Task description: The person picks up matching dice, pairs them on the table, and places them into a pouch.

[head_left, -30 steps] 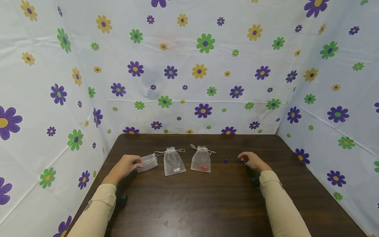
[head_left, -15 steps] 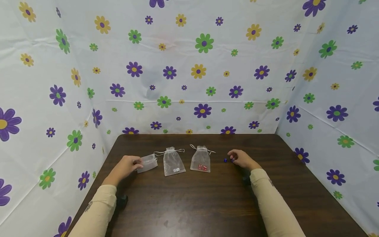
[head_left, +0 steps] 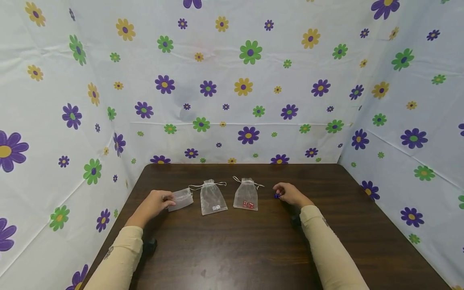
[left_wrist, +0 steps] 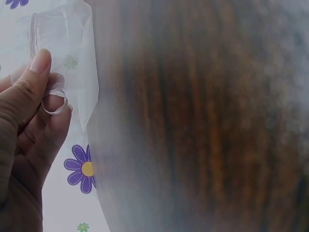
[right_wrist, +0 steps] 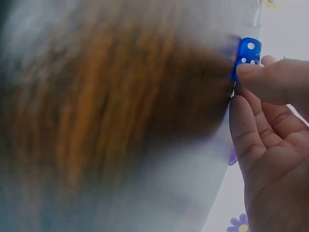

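Observation:
My left hand (head_left: 158, 201) pinches a small sheer white drawstring bag (head_left: 182, 199) at the table's left. In the left wrist view, thumb and fingers grip the bag (left_wrist: 58, 36), with a loop of its cord at the fingertips. At the right, my right hand (head_left: 291, 194) pinches a blue die with white pips (head_left: 277, 195). The right wrist view shows the blue die (right_wrist: 250, 47) at the thumb tip, which covers part of the blue; whether a second blue die is against it I cannot tell.
Between the hands lie a sheer bag (head_left: 211, 197) with white dice (head_left: 216, 208) and another sheer bag (head_left: 245, 193) with red dice (head_left: 248, 204). Their cords spread on the dark wooden table (head_left: 232, 249). A flower-printed cloth (head_left: 217, 100) rises behind and at both sides.
My right hand has moved left with a blue die, up to where another blue die lay apart on the table. The left hand and both filled bags have stayed put.

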Motion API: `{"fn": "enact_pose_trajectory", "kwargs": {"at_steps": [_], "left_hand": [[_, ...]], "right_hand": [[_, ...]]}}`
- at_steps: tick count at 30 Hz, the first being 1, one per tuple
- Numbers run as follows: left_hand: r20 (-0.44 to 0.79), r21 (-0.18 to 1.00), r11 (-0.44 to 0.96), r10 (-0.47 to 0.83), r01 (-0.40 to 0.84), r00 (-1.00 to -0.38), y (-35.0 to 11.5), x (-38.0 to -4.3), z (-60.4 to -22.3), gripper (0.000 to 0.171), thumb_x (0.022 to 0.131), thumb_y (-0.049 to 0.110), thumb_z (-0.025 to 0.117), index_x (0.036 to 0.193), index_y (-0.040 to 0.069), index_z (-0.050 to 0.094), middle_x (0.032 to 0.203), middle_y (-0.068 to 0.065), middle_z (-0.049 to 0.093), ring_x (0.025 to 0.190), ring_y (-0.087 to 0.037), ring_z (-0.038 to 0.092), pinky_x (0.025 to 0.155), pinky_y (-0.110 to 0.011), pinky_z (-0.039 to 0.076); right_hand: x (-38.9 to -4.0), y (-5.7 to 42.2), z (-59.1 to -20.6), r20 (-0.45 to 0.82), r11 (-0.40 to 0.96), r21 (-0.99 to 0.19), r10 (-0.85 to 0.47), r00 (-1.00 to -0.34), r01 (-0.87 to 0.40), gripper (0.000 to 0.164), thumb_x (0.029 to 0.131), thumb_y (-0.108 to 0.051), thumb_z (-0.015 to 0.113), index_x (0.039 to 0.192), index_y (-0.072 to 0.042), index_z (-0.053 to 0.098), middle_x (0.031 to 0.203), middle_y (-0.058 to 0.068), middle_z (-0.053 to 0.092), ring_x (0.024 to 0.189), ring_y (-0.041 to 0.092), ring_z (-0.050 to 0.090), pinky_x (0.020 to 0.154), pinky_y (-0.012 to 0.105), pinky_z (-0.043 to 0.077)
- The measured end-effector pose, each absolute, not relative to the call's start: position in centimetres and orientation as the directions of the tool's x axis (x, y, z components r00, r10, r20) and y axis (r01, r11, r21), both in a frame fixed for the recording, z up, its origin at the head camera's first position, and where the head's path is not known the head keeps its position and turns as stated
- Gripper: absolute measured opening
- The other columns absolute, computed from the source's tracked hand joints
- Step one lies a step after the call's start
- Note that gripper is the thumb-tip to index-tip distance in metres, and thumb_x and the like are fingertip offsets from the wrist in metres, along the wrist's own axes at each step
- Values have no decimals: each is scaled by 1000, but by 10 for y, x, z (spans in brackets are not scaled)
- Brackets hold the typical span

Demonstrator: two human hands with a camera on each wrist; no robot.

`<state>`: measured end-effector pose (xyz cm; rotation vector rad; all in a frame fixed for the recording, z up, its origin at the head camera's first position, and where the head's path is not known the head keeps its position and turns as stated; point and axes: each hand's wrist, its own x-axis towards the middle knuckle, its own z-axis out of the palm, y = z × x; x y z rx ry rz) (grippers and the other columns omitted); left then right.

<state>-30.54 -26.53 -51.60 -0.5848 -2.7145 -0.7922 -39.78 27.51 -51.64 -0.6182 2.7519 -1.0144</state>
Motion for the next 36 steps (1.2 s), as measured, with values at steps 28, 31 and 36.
{"fn": "enact_pose_trajectory", "kwargs": {"at_steps": [28,31,36], "left_hand": [[354,481,758,292,440,-889,-272,-305,-516,12,81,10,83,80,14,72,76,7,69,67,-7,58,61,-29,53],[351,480,757,298,443,-888,-273,-306,-515,11,82,10,82,81,14,72,76,7,69,66,-6,58,60,-29,53],[349,472,756,312,454,-883,-274,-306,-514,9,82,11,82,82,13,72,76,7,69,66,-6,58,60,-28,53]], "right_hand": [[-398,254,-517,31,674,-640,-457,-889,-369,36,85,21,61,117,4,65,98,11,63,90,24,59,82,40,51],[-398,253,-517,37,677,-635,-455,-890,-372,35,86,21,61,115,3,65,97,10,63,89,23,59,82,40,51],[-399,251,-515,64,671,-630,-457,-887,-391,31,88,18,63,116,4,65,97,10,64,89,23,59,81,39,52]]}}
